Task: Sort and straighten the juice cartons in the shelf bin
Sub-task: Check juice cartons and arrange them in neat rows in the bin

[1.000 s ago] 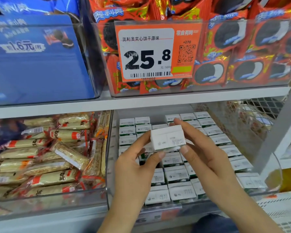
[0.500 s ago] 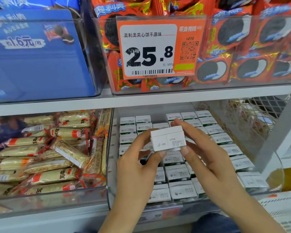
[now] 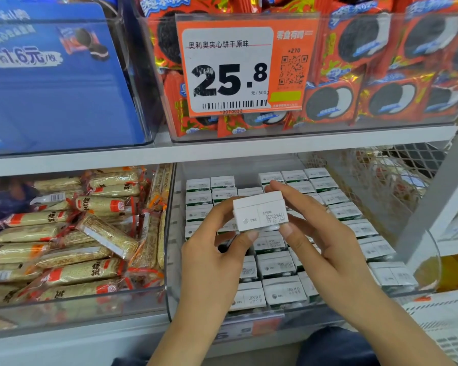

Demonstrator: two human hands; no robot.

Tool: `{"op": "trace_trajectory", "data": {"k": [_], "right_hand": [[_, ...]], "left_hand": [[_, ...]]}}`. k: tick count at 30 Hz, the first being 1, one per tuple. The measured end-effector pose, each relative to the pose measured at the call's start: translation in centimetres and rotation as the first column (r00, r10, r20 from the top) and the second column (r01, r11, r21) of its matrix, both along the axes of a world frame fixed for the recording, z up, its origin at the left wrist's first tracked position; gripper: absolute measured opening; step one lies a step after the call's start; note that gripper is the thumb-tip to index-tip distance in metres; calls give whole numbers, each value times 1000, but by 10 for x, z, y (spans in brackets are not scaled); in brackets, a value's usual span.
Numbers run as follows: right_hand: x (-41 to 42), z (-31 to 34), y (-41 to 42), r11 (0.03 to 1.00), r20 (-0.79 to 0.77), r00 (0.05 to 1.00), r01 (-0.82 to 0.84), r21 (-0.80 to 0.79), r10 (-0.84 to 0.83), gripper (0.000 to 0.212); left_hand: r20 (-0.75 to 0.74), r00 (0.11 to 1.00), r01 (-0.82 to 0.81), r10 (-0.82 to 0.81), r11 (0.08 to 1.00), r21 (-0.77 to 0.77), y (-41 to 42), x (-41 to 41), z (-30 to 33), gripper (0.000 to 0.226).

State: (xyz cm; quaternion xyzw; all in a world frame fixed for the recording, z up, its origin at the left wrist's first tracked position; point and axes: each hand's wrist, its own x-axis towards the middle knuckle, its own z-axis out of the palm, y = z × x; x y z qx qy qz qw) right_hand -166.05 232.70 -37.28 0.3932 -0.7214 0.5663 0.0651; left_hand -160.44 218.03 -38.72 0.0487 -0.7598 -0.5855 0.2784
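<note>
Hands, left (image 3: pixel 212 257) and right (image 3: pixel 325 249), pinch one carton (image 3: pixel 259 213), hiding cartons beneath.

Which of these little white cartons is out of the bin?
The carton held above the bin between left hand and right hand.

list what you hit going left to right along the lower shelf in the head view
bin of wrapped snack bars → left hand → white carton held in both hands → right hand → juice cartons at the right end of the clear bin → white shelf post
</note>
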Motion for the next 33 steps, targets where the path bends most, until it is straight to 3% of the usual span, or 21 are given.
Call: {"op": "trace_trajectory", "data": {"k": [7, 12, 15, 19, 24, 29, 33], "right_hand": [[1, 1, 0, 999, 31, 1000, -7, -32, 8, 44], [-3, 3, -1, 987, 227, 973, -10, -158, 46, 41], [-7, 2, -1, 989, 342, 940, 35, -146, 17, 43], [-5, 2, -5, 997, 379, 925, 58, -59, -32, 49], [-5, 4, -7, 988, 443, 895, 114, -107, -55, 38], [-2, 5, -9, 980, 445, 894, 133, -146, -55, 32], [-1, 7, -10, 973, 463, 884, 155, -169, -61, 33]], "left_hand": [[2, 1000, -2, 2, 1000, -9, 0, 0, 0, 41], [14, 1000, 12, -12, 1000, 7, 3, -1, 1, 43], [23, 999, 42, -43, 998, 39, 7, -1, 2, 39], [-2, 1000, -15, 15, 997, -76, 9, -1, 2, 36], [-45, 998, -57, 49, 979, -196, 11, 1, 4, 35], [-18, 1000, -19, 16, 985, -169, 8, 1, 4, 36], [93, 986, 132, -135, 991, 37, 5, 1, 10, 43]]}}
